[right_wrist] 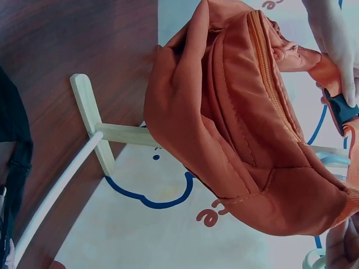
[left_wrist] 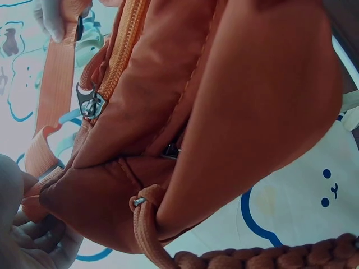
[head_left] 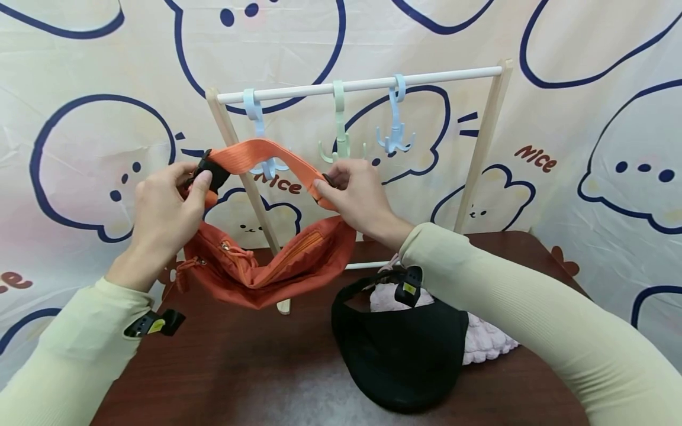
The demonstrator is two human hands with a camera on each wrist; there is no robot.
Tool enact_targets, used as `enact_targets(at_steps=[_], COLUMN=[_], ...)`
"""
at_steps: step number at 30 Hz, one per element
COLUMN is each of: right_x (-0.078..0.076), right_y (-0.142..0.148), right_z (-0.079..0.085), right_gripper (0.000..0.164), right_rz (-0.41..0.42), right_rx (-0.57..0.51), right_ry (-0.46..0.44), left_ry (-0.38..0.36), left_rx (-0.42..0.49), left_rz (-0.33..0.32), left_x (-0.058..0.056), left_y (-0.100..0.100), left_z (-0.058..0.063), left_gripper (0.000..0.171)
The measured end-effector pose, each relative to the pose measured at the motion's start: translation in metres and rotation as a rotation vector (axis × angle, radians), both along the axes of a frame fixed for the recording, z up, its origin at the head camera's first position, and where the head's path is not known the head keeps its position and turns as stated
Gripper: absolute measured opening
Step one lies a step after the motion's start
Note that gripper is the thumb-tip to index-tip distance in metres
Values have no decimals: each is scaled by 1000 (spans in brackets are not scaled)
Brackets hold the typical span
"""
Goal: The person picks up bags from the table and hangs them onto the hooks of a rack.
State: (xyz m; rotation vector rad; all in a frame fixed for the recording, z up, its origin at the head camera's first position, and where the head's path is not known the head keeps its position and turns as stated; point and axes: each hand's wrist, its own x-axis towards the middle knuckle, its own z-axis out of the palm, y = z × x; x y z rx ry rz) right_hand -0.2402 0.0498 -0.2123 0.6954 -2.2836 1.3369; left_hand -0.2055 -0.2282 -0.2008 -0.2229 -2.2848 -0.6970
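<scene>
An orange waist bag (head_left: 277, 260) with zips hangs between my two hands, lifted above the table. My left hand (head_left: 167, 204) pinches the black buckle (head_left: 213, 171) at the left end of its strap. At the other end my right hand (head_left: 359, 192) grips the orange strap (head_left: 266, 155) near a small dark slider. The strap arches up between the hands, in front of the rack's left hook. In the left wrist view a braided cord (left_wrist: 269, 259) dangles from a zip of the bag. The right wrist view shows the bag's underside and its long front zip (right_wrist: 269, 73).
Behind the bag stands a wooden rack with a white rod (head_left: 447, 76). Blue hooks (head_left: 395, 133) and a green hook (head_left: 341, 139) hang from it. A black bag (head_left: 399, 355) lies on the brown table (head_left: 256, 367), with a fluffy pale pink item (head_left: 487, 340) behind it.
</scene>
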Motion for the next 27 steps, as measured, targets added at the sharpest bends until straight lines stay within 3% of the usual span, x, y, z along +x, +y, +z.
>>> enact_targets(at_steps=[15,27], right_x=[-1,-2], right_y=[-3,0], right_z=[-3,-8], right_gripper=[12,13], right_rz=[5,-11], right_rx=[24,58], right_ry=[-15,-46], left_ry=[-1,-72], left_rx=[-22,-14], left_rz=[-10,-21], left_x=[-2,-1], left_y=[-1,0], left_z=[0,-7], left_gripper=[35,40])
